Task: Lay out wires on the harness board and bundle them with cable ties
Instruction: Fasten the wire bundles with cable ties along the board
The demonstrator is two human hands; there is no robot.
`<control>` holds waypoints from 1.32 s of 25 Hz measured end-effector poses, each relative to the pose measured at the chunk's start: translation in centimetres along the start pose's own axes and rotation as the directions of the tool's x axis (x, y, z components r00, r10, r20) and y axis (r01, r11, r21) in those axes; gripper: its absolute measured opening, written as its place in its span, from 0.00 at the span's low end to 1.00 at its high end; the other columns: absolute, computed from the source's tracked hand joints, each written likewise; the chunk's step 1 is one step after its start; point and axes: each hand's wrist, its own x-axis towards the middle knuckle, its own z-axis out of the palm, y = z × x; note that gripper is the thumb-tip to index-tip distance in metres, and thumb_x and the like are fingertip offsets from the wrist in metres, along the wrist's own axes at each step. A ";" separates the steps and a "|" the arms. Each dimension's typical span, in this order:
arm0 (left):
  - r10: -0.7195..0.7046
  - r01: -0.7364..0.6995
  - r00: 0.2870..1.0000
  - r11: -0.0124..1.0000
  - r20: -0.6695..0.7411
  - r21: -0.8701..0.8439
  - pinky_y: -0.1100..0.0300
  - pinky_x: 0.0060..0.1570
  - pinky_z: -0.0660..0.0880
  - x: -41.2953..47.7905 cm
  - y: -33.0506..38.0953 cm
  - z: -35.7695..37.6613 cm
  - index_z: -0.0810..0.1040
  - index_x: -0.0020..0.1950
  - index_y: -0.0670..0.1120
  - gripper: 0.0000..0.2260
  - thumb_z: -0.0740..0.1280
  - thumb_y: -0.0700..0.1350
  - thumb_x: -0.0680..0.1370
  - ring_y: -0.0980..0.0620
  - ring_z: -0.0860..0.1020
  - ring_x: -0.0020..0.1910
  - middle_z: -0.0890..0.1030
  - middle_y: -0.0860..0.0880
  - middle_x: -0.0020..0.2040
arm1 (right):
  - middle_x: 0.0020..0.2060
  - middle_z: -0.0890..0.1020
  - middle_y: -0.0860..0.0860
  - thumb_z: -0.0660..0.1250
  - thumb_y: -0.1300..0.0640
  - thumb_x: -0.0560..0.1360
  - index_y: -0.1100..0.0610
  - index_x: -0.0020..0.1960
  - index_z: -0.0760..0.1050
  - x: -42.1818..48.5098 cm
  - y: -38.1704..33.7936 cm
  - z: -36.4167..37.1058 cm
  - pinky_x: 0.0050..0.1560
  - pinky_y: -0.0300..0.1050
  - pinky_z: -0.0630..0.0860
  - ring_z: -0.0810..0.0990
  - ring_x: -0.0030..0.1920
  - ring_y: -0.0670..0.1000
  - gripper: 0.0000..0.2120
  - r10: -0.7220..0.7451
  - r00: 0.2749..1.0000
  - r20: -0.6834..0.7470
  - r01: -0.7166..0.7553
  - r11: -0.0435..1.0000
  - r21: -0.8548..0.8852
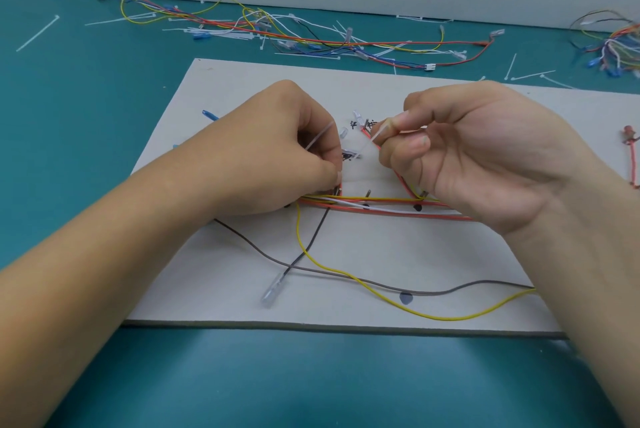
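Observation:
A white harness board (381, 306) lies on the teal table. Red, yellow and white wires (377, 207) run side by side across its middle, past small pegs. My left hand (277, 150) pinches the bundle's left end, where a translucent cable tie (320, 138) sticks up between its fingers. My right hand (485, 150) pinches the tail of another translucent cable tie (370, 142) between thumb and forefinger. A loose yellow wire (346, 275) and a grey-brown wire (433, 292) trail over the board's near half, the latter ending in a clear terminal sleeve (272, 290).
Behind the board lies a tangle of spare wires (311, 36) and loose white cable ties (36, 33). Another wire bunch (613, 46) sits at the far right. A red wire (632, 157) lies at the board's right edge. A grey wall closes off the back.

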 end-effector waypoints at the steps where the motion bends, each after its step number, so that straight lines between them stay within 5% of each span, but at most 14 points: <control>1: -0.003 0.003 1.000 1.000 0.002 -0.008 0.65 0.27 0.74 0.0 0.0 0.0 0.85 0.38 0.50 0.04 0.73 0.42 0.72 0.59 0.74 0.25 0.83 0.52 0.30 | 0.40 0.72 0.59 0.57 0.74 0.73 0.60 0.28 0.68 -0.1 0.0 0.1 0.26 0.33 0.68 0.65 0.29 0.49 0.17 0.004 1.000 0.009 -0.004 1.000 0.001; 5: -0.006 0.006 1.000 1.000 -0.004 0.003 0.66 0.26 0.72 0.2 -0.2 0.1 0.85 0.37 0.50 0.04 0.74 0.42 0.71 0.59 0.74 0.24 0.81 0.53 0.29 | 0.39 0.72 0.58 0.58 0.74 0.72 0.59 0.27 0.68 -0.1 0.2 0.2 0.27 0.33 0.68 0.65 0.29 0.48 0.18 -0.002 0.998 0.066 0.006 0.998 -0.059; 8: 0.023 -0.025 0.999 0.999 0.044 0.027 0.70 0.28 0.70 0.0 -0.3 0.0 0.83 0.38 0.51 0.05 0.74 0.43 0.73 0.61 0.75 0.27 0.80 0.56 0.29 | 0.35 0.71 0.57 0.61 0.75 0.74 0.55 0.38 0.65 -0.7 0.0 0.1 0.26 0.39 0.72 0.68 0.29 0.49 0.17 -0.053 0.987 0.152 0.103 0.932 -0.348; 13: 0.155 -0.162 0.986 0.977 0.058 0.138 0.64 0.39 0.70 -1.0 -0.5 0.2 0.80 0.48 0.57 0.06 0.69 0.45 0.78 0.58 0.77 0.41 0.79 0.57 0.43 | 0.37 0.80 0.62 0.69 0.70 0.75 0.56 0.44 0.75 -1.8 -0.9 0.1 0.31 0.48 0.76 0.76 0.31 0.51 0.10 -0.312 0.948 0.062 0.235 0.552 -0.800; 16: 0.236 -0.242 0.970 0.962 0.062 0.126 0.58 0.48 0.74 -1.4 0.0 0.4 0.83 0.47 0.56 0.10 0.66 0.42 0.75 0.57 0.77 0.48 0.78 0.57 0.47 | 0.36 0.83 0.53 0.69 0.63 0.75 0.51 0.43 0.80 -1.2 -1.8 -0.3 0.32 0.43 0.73 0.78 0.31 0.47 0.07 -0.458 0.889 -0.003 0.154 0.304 -0.940; 21: 0.269 -0.283 0.958 0.944 0.100 0.169 0.55 0.46 0.75 -1.6 0.4 0.7 0.83 0.43 0.54 0.05 0.67 0.51 0.73 0.57 0.77 0.45 0.78 0.56 0.46 | 0.33 0.84 0.47 0.68 0.54 0.73 0.47 0.43 0.84 2.5 -5.5 -1.1 0.34 0.42 0.75 0.82 0.36 0.53 0.06 -0.502 0.861 -0.085 -0.061 0.065 -0.996; 26: 0.256 -0.270 0.960 0.953 0.114 0.137 0.58 0.44 0.73 -1.5 0.2 0.6 0.83 0.42 0.53 0.04 0.73 0.45 0.77 0.56 0.78 0.42 0.77 0.57 0.46 | 0.42 0.80 0.57 0.68 0.60 0.76 0.64 0.56 0.82 12.7 -7.5 -3.8 0.36 0.42 0.70 0.72 0.40 0.55 0.12 -0.552 0.820 -0.150 -0.237 -0.090 -0.967; 31: 0.242 -0.257 0.963 0.958 0.121 0.125 0.59 0.45 0.72 -1.4 0.1 0.6 0.82 0.43 0.53 0.04 0.73 0.45 0.77 0.56 0.77 0.43 0.76 0.57 0.46 | 0.34 0.74 0.53 0.78 0.51 0.69 0.60 0.46 0.79 17.0 -7.8 -4.4 0.30 0.42 0.65 0.71 0.35 0.52 0.14 -0.568 0.801 -0.191 -0.304 -0.111 -0.946; 33: 0.235 -0.249 0.964 0.961 0.122 0.117 0.59 0.45 0.72 -1.4 0.0 0.7 0.82 0.43 0.53 0.04 0.73 0.45 0.77 0.56 0.77 0.44 0.76 0.58 0.46 | 0.37 0.79 0.54 0.80 0.52 0.68 0.60 0.49 0.83 17.7 -7.8 -4.5 0.35 0.41 0.70 0.75 0.39 0.53 0.16 -0.587 0.789 -0.181 -0.289 -0.095 -0.953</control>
